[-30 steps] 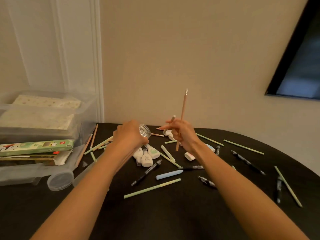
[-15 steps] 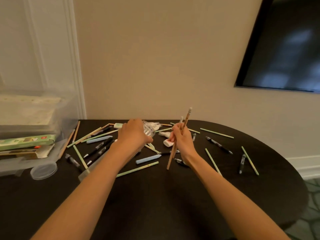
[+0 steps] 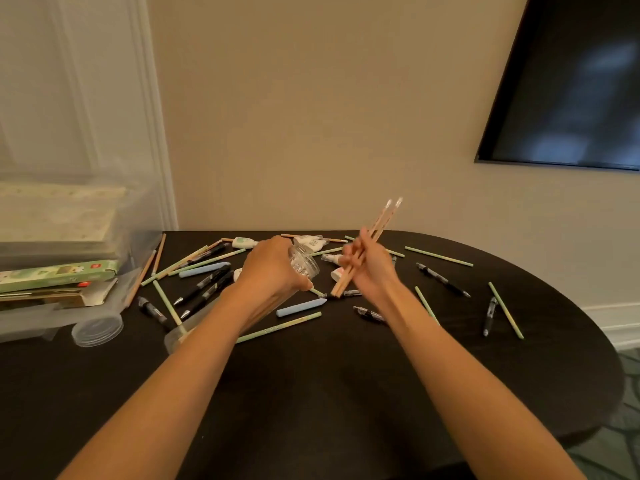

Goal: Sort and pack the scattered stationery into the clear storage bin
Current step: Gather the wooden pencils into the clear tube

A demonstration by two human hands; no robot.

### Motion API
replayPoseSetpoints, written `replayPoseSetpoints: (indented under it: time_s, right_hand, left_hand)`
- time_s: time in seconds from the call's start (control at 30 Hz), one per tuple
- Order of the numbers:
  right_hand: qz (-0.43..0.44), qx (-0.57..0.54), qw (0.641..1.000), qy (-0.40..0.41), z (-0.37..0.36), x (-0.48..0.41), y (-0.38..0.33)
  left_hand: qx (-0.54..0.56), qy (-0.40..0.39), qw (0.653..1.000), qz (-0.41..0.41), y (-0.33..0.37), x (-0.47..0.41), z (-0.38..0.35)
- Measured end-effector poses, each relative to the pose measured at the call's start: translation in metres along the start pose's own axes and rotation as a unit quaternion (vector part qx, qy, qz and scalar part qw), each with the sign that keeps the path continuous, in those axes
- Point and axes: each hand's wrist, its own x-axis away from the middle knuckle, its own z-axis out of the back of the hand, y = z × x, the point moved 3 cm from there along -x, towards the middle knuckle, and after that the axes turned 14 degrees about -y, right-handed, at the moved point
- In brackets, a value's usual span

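My left hand [image 3: 273, 266] grips a clear plastic tube [image 3: 304, 265] with its open mouth facing right, above the middle of the dark table [image 3: 346, 393]. My right hand [image 3: 372, 263] holds two wooden pencils [image 3: 375, 233] tilted up to the right, their lower ends close to the tube's mouth. Green pencils [image 3: 278, 328], black pens [image 3: 204, 282], light blue markers [image 3: 301, 308] and white correction tapes [image 3: 244, 242] lie scattered across the table. The clear storage bin [image 3: 138, 244] stands at the left with flat boxes in it.
A round clear lid [image 3: 97, 330] lies on the table by the bin's front corner. A green box [image 3: 59, 275] shows through the bin's near wall. A dark screen [image 3: 568, 81] hangs on the wall at the right. The table's curved edge runs along the right.
My right hand now holds two pencils instead of one and has tilted them up to the right. My head has turned right, so the bin sits further left.
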Motion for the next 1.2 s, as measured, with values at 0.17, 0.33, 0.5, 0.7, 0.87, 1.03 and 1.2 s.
replayPoseSetpoints:
  time_s: [0.17,0.33,0.5,0.7,0.87,1.03,1.2]
  right_hand:
    - [0.061,-0.172,0.983,0.026,-0.034,-0.018,-0.029]
    - [0.005,-0.163,0.986,0.038,-0.058,-0.026,-0.004]
    - [-0.099,0.069,0.991,-0.065,-0.068,-0.021,0.017]
    - [-0.047,0.156,0.983,-0.080,-0.061,-0.018,0.007]
    - [-0.119,0.332,0.926,-0.133,-0.058,-0.020,0.024]
    - [-0.139,0.306,0.930,-0.151,-0.045,-0.038,0.023]
    - [-0.135,0.318,0.938,-0.020,-0.008,-0.090,0.022]
  left_hand:
    - [0.044,-0.038,0.998,-0.024,-0.005,0.000,0.003]
    - [0.079,-0.057,0.994,-0.051,-0.005,0.000,0.004]
    - [0.102,-0.058,0.991,-0.062,-0.014,-0.002,0.005]
    - [0.093,-0.039,0.994,-0.034,-0.024,-0.010,0.012]
    - [0.086,-0.026,0.996,-0.010,-0.032,-0.025,0.007]
    - [0.073,-0.016,0.997,0.034,-0.041,-0.048,0.010]
    - [0.051,0.000,0.996,0.078,-0.053,-0.081,0.032]
